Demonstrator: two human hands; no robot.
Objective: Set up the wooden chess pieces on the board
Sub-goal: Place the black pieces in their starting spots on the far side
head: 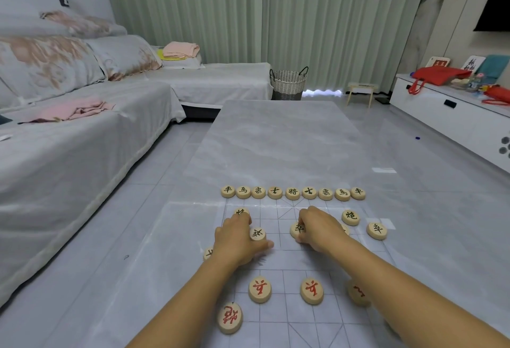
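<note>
Risk first.
- Left hand (240, 240) curls round black disc (258, 234). Fingertips touch second black disc (242, 213) near board's far left corner and could knock it off its line.
- Right hand (317, 229) pinches black soldier disc (298, 229) at mid-board. Wrist could bump cannon disc (350, 217) near it.
- Arms hang over red discs (259, 289) and could drag them.
- Board (287, 267) is thin clear sheet, may slide on shiny marble-look table (289, 140).

Discs are round, flat, smooth, pale wood. Back row (292, 192) sits neat along board's far edge.

Sofa (82, 132); wicker basket (288, 84); curtains (248, 16); red bag (438, 75).
</note>
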